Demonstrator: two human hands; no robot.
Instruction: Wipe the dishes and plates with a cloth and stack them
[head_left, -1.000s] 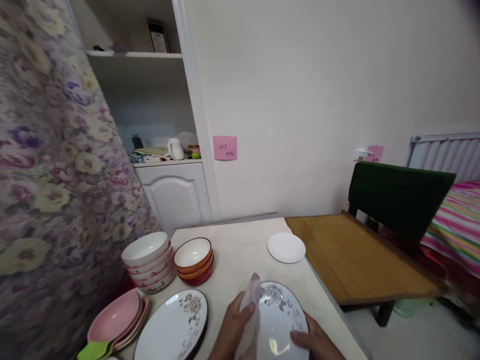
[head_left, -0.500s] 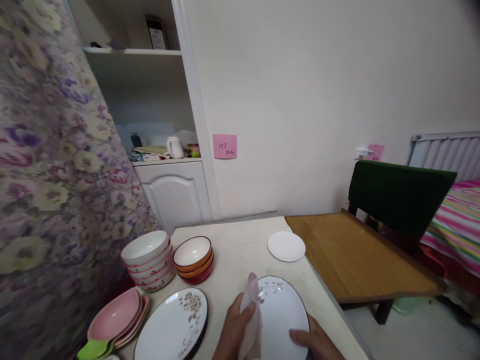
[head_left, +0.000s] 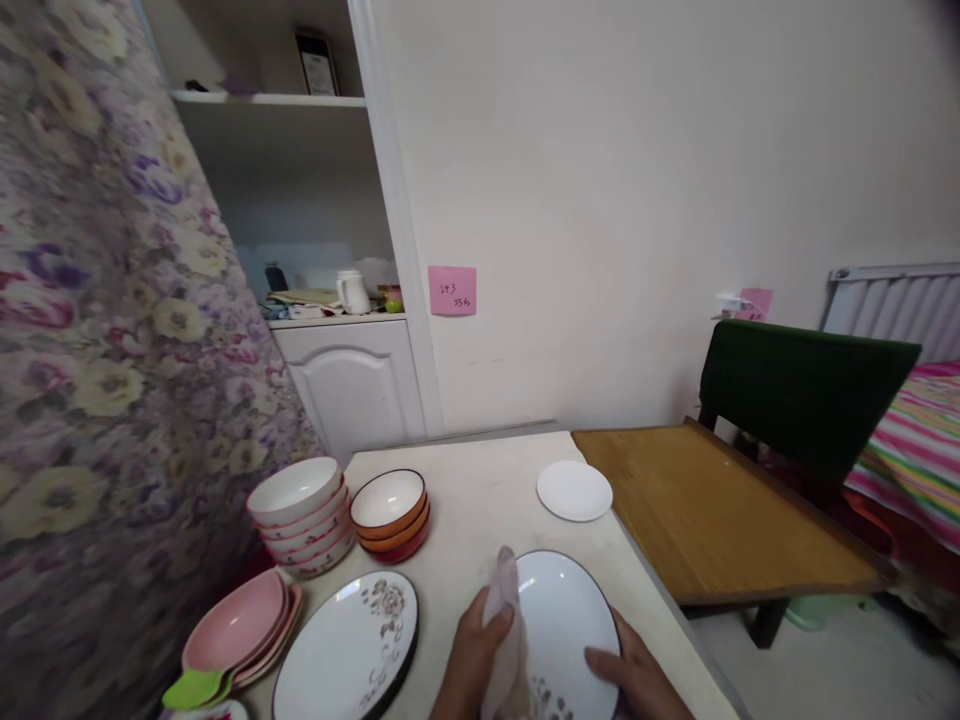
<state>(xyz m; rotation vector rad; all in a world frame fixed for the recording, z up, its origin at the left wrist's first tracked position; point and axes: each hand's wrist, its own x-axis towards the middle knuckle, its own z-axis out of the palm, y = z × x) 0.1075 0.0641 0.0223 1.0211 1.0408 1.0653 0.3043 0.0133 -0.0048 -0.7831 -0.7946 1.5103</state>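
Note:
My left hand is closed on a pale pinkish cloth, which lies against the left rim of a white plate. This plate has a dark edge and a floral pattern, now showing near the bottom of the view. On the plate's right rim, my right hand keeps a grip, thumb on top and fingers beneath. Left of my hands lie larger white plates with a brown flower. Beyond the held plate sits a small plain white plate.
Stacked white bowls with red rims and orange-brown bowls stand at the table's left. Pink dishes and a green-handled piece lie nearer. A brown wooden surface and a dark green chair back are at right.
The held plate has turned between my hands: its floral pattern has gone from the far edge to the near side. The cloth stays in my left hand. The view has shifted slightly.

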